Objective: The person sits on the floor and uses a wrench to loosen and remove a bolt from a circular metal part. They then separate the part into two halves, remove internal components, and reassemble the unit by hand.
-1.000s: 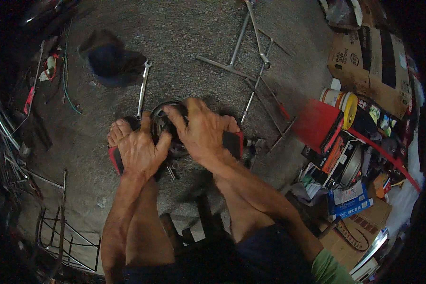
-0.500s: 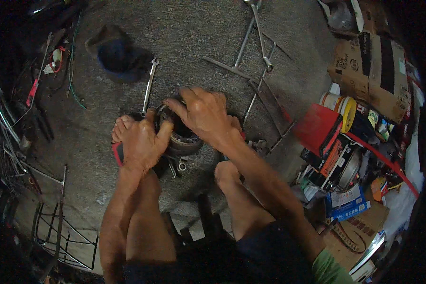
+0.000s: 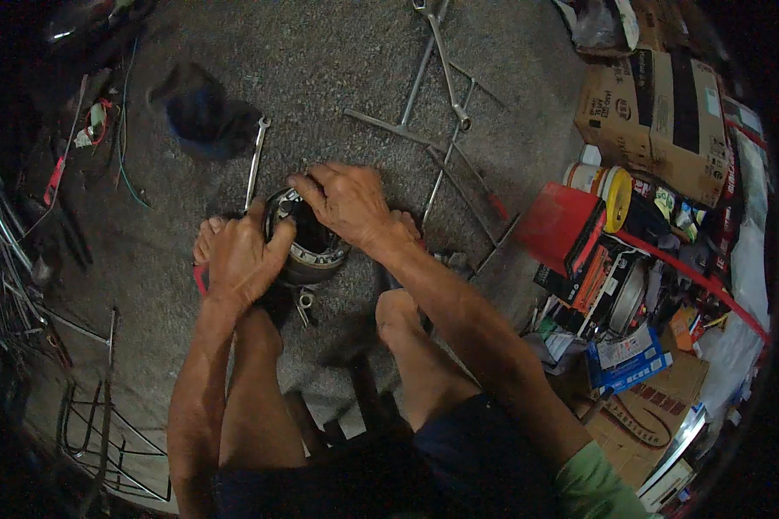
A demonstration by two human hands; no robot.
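Note:
Between my feet is a round, hollow metal part, like a short drum, with a dark outer wall and a brighter notched rim. My left hand grips its left side, thumb over the rim toward the opening. Across the far right of the rim my right hand is closed, fingers curled over the edge. The inside is dark, and the hands hide part of the rim. Just beyond my left hand lies a combination wrench. A smaller tool with a ring end lies close on the near side.
A dark cloth lies at the far left. Long-handled metal tools cross the floor ahead. On the right are a red box, cardboard cartons and mixed packages. Wires and a metal rack occupy the left side.
The whole view has shifted, so things appear further left. The metal part's bright notched rim shows more clearly now. Both hands keep their hold with little change.

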